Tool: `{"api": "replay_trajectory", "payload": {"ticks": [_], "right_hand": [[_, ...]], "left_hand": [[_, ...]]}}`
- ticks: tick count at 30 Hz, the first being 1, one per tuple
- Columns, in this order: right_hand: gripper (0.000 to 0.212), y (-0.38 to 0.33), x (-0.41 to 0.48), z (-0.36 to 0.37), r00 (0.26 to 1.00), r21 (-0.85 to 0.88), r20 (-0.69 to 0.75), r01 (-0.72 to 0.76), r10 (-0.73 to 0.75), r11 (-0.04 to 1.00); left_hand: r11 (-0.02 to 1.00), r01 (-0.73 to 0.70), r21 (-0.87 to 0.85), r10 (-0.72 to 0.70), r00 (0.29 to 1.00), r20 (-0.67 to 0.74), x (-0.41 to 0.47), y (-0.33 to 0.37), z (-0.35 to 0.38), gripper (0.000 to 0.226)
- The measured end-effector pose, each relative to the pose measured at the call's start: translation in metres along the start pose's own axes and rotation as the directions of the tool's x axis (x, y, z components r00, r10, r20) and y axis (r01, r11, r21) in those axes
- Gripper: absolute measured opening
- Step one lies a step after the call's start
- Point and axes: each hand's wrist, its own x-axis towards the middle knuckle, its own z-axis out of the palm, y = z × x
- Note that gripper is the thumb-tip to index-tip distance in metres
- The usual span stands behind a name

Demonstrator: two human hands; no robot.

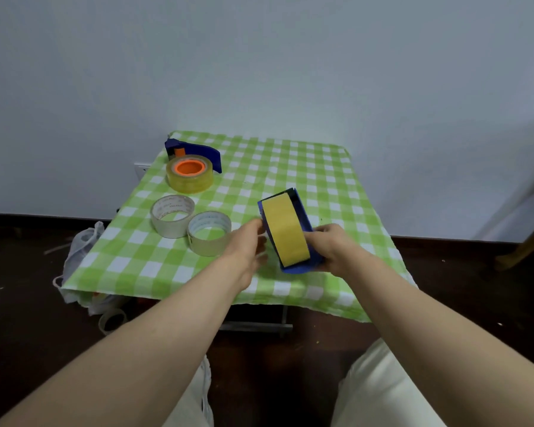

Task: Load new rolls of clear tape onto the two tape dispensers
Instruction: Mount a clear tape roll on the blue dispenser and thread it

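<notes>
My right grip [332, 246] has got the blue dispenser [304, 218], roll [285, 232] on it. Can't tell if my left grip [247, 245] is grasping the roll.

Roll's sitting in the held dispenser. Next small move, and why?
Probably push the yellowish roll sideways with the left hand to seat it fully on its hub. The right hand grips the blue dispenser above the table. The left fingertips are already at the roll's side face, and no loose tape end shows yet.
</notes>
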Motion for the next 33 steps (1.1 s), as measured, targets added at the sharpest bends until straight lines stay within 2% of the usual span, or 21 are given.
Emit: {"api": "replay_trajectory", "payload": {"ticks": [2, 4, 9, 10, 12, 14, 17, 19, 20, 22, 24, 26, 33], "right_hand": [[0.023, 0.007, -0.001, 0.002, 0.999, 0.051, -0.013, -0.031, 0.032, 0.998], [0.021, 0.015, 0.000, 0.005, 0.999, 0.066, -0.024, -0.040, 0.042, 0.997], [0.025, 0.024, 0.002, 0.015, 0.996, 0.082, -0.045, -0.067, 0.071, 0.994], [0.027, 0.024, 0.002, 0.015, 0.997, 0.042, -0.065, -0.042, 0.044, 0.998], [0.037, 0.022, 0.004, 0.011, 0.994, -0.175, -0.104, 0.024, -0.043, 0.984], [0.049, 0.022, 0.002, 0.006, 0.989, -0.309, -0.121, 0.048, -0.089, 0.950], [0.040, 0.023, -0.004, -0.001, 0.955, -0.373, -0.192, 0.143, -0.227, 0.917], [0.033, 0.020, -0.008, -0.005, 0.918, -0.254, -0.248, 0.247, -0.310, 0.935], [0.034, 0.017, -0.011, -0.008, 0.929, -0.134, -0.235, 0.259, -0.285, 0.957], [0.038, 0.009, -0.017, -0.008, 0.977, 0.042, -0.119, 0.182, -0.176, 0.982], [0.043, 0.003, -0.020, -0.006, 0.993, 0.091, -0.022, 0.119, -0.118, 0.989], [0.041, 0.001, -0.019, -0.006, 0.995, 0.136, 0.015, 0.100, -0.103, 0.986], [0.035, 0.013, -0.016, -0.009, 0.983, 0.278, 0.102, 0.121, -0.154, 0.953]], "left_hand": [[0.998, -0.062, 0.016, 0.062, 0.998, -0.009, -0.003, -0.001, 0.001, 0.034], [0.999, -0.049, 0.008, 0.049, 0.996, 0.072, -0.007, 0.001, 0.002, 0.048], [0.997, -0.045, 0.064, 0.037, 0.991, 0.125, -0.010, -0.002, 0.003, 0.034], [0.999, -0.039, 0.038, 0.033, 0.990, 0.133, -0.010, -0.003, 0.002, 0.034], [0.999, -0.049, 0.017, 0.046, 0.987, 0.152, -0.009, -0.003, 0.001, 0.036], [0.997, -0.076, 0.031, 0.070, 0.985, 0.160, -0.010, -0.004, 0.002, 0.039], [0.993, -0.102, 0.062, 0.090, 0.981, 0.171, -0.011, -0.008, 0.009, 0.042], [0.990, -0.124, 0.072, 0.108, 0.975, 0.194, -0.013, -0.009, 0.012, 0.040], [0.989, -0.130, 0.072, 0.112, 0.971, 0.210, -0.013, -0.010, 0.014, 0.039], [0.989, -0.136, 0.066, 0.118, 0.968, 0.223, -0.014, -0.010, 0.016, 0.036], [0.990, -0.129, 0.060, 0.110, 0.963, 0.246, -0.017, -0.008, 0.018, 0.033], [0.992, -0.120, 0.048, 0.102, 0.957, 0.272, -0.019, -0.008, 0.018, 0.031], [0.995, -0.094, 0.016, 0.086, 0.961, 0.264, -0.019, -0.008, 0.015, 0.031]]}}
